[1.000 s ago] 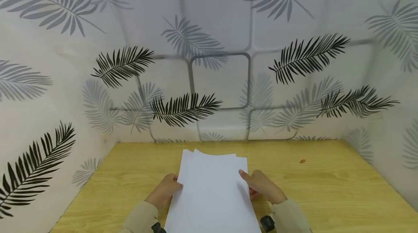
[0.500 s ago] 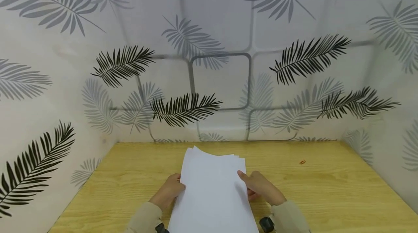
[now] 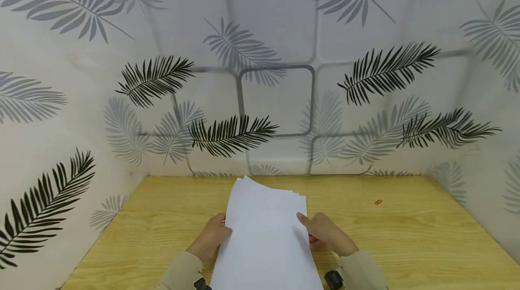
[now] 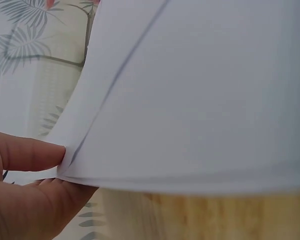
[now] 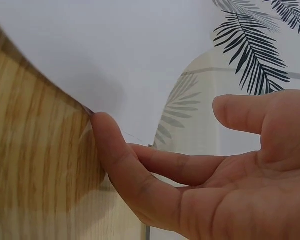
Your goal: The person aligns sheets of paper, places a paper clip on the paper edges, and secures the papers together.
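Observation:
Several white sheets of paper (image 3: 264, 236) stand in a loose stack between the two hands, their top corners slightly out of line. My left hand (image 3: 210, 238) pinches the stack's left edge, thumb (image 4: 37, 154) in front and fingers behind. A gap shows between sheets near that thumb in the left wrist view. On the other side, my right hand (image 3: 327, 233) has its fingertips (image 5: 106, 122) against the right edge of the paper. Its thumb (image 5: 240, 112) is raised off the sheets in the right wrist view. The lower end of the stack runs out of the head view.
A small orange-red paper clip (image 3: 378, 202) lies on the wooden table (image 3: 406, 245) to the right. Behind the table rises a pale wall (image 3: 276, 100) with a leaf pattern, and similar walls stand on both sides.
The left hand has shifted slightly right and up with the left edge of the sheets. The top corners have risen a little and fan more at the right. The right hand barely moved.

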Demonstrator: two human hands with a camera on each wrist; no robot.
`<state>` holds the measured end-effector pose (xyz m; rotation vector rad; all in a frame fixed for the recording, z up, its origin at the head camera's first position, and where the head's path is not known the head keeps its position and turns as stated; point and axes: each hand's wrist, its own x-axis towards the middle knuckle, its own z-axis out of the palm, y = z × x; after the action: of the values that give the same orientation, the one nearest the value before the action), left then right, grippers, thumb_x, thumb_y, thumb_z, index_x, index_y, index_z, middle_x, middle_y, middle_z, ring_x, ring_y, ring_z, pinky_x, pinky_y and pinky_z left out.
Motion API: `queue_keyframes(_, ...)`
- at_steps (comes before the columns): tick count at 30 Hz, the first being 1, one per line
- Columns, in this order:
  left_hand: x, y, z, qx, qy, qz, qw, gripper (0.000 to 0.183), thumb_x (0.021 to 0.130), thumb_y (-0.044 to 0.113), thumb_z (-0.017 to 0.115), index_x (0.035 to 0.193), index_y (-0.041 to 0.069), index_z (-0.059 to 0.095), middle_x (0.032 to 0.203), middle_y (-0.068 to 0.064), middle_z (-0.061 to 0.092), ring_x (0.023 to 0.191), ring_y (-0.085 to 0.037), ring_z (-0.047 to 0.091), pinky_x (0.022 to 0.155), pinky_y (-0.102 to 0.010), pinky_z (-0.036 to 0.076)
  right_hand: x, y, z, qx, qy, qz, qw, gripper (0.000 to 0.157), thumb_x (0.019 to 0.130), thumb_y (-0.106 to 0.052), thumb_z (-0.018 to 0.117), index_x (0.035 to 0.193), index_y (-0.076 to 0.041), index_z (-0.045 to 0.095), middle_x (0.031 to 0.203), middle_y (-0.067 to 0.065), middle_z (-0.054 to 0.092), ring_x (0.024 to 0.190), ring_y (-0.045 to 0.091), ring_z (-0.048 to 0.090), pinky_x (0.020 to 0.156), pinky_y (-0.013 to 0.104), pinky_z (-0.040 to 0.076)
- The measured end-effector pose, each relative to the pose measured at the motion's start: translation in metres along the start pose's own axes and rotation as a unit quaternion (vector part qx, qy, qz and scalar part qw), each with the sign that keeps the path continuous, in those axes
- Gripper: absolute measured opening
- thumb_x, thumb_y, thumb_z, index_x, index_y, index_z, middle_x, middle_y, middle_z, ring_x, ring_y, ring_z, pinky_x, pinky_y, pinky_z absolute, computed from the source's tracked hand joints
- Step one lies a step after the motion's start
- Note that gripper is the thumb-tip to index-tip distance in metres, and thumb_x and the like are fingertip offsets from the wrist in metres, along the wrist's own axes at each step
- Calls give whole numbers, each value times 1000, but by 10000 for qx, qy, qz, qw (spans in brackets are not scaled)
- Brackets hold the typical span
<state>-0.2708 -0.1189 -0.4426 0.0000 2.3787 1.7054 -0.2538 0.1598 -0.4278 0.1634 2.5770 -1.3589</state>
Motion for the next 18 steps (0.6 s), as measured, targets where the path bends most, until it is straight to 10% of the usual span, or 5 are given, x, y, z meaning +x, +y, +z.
queue_keyframes(18, -8, -1, -6, -834, -182, 302, 9959, 58, 89, -12, 43, 143, -15, 22, 137, -40, 35, 124, -48, 42, 102, -58, 35, 0, 8, -8, -47, 21, -297, 9995, 26, 98, -13, 53, 79, 4, 56, 71, 7, 51, 64, 17, 51, 61, 30, 48)
